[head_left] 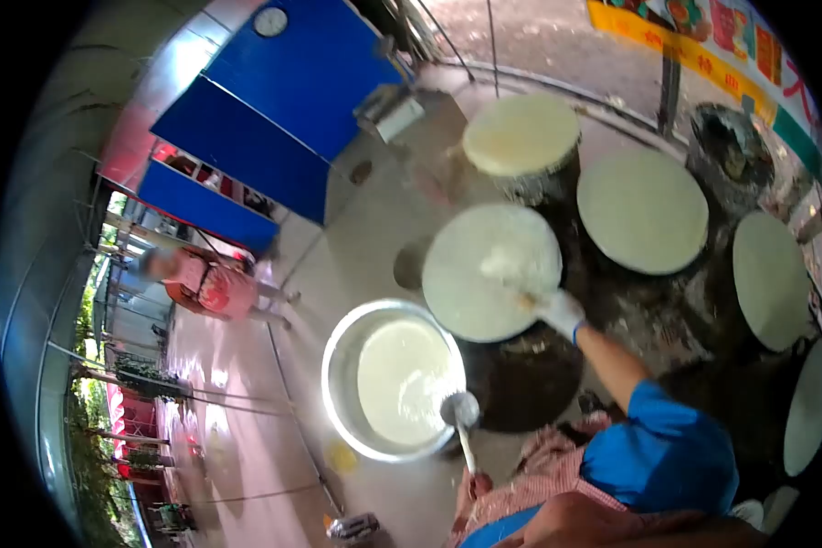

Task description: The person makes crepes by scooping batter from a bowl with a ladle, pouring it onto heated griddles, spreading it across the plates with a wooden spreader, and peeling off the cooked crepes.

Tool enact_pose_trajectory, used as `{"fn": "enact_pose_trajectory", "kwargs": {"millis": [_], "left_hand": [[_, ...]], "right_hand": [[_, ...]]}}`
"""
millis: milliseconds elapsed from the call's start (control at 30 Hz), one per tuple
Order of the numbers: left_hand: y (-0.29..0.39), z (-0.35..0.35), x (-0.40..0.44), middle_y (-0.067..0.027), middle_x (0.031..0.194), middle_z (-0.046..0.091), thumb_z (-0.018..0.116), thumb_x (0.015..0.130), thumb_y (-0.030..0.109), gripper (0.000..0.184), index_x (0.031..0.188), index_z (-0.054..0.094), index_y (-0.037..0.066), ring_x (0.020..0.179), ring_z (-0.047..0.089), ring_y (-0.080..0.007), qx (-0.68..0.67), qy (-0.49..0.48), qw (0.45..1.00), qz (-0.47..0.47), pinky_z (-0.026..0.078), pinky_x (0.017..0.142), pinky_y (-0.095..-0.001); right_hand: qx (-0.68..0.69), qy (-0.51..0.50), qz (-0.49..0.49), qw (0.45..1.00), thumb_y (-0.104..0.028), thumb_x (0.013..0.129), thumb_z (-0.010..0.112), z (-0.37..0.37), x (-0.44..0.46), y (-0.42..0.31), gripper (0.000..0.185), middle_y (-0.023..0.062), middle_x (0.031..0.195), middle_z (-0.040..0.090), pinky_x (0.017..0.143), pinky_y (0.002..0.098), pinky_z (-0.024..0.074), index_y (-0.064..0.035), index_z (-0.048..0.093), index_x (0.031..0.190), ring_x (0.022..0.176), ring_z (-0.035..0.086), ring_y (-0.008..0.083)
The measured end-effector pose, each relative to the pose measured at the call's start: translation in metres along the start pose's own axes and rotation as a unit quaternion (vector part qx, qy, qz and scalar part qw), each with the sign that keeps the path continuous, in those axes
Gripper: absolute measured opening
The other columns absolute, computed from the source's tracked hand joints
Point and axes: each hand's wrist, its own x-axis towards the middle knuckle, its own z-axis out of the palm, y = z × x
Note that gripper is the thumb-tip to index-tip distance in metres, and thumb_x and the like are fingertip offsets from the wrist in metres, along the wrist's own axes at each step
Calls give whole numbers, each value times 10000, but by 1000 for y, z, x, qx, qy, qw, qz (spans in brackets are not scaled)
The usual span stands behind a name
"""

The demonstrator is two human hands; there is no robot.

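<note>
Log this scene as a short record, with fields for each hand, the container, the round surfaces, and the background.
left hand: left hand grips the handle of a ladle
ladle: bowl at the pot's rim; contact unclear
right hand: gloved right hand at the edge of the nearest pale disc; anything in its fingers is too blurred to name
container: metal pot holding white liquid
other surfaces: several more pale discs
background: another person; blue panels; round clock

glossy metal basin [340, 393], matt cloth sleeve [671, 461]
</note>
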Motion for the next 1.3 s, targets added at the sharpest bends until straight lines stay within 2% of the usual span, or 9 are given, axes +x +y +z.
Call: {"fn": "enact_pose_trajectory", "kwargs": {"millis": [233,267,433,500,633,967,1000,1067,1300], "left_hand": [[20,-7,-52,27,577,316,448,961,249,329,674,364,110,435,264,-75,-174,38,984,23,242,378,-242],[26,-33,-41,22,562,314,447,955,236,343,651,354,108,446,288,-79,-255,-88,961,-61,264,384,-241],[38,-33,-45,19,559,326,530,887,230,309,659,367,100,455,334,-85,-203,44,977,-46,314,414,-215],[45,-73,-29,19,563,339,527,880,210,286,663,373,103,448,338,-89,-282,-46,951,-117,324,410,-210],[72,-62,8,17,558,344,522,877,203,279,660,377,104,439,340,-90,-269,-86,952,-118,328,403,-211],[141,101,93,32,491,316,480,878,177,354,572,303,158,362,296,-84,-128,113,985,-39,269,314,-218],[143,91,111,17,590,401,481,920,230,264,692,403,124,478,398,-82,-47,-34,998,25,358,418,-204],[142,135,130,36,543,326,474,921,246,277,681,397,130,420,340,-85,153,81,980,101,304,361,-223],[97,174,229,6,559,351,507,903,221,271,694,390,93,449,346,-103,118,7,991,65,303,384,-227]], "right_hand": [[431,42,164,886,-203,735,708,18,-67,17,237,14,613,587,447,279,381,-15,711,879,485,480,108],[377,15,163,912,-218,739,711,22,-79,9,263,33,641,616,483,286,415,-17,710,908,522,522,123],[173,32,72,982,-307,791,656,-52,-42,8,366,129,966,692,800,319,488,-54,673,1056,858,669,217],[38,165,53,984,-290,826,606,-70,5,6,312,151,929,687,749,352,498,-81,675,1048,835,660,278],[-293,62,-130,945,-398,847,534,-59,31,-4,243,139,674,623,598,461,486,-199,671,876,634,617,332],[-324,17,-133,937,-424,845,543,-90,-36,-4,253,145,692,606,578,461,470,-210,664,904,645,599,344],[-313,30,-118,942,-418,849,540,-98,-42,-1,249,147,695,606,578,466,470,-210,664,909,644,599,344],[-291,107,-76,948,-403,855,537,-103,-46,23,241,146,693,604,572,477,469,-204,662,909,633,599,341],[-247,92,-67,962,-428,846,540,-10,-131,9,273,165,779,630,625,511,471,-265,666,1025,707,612,362]]}}
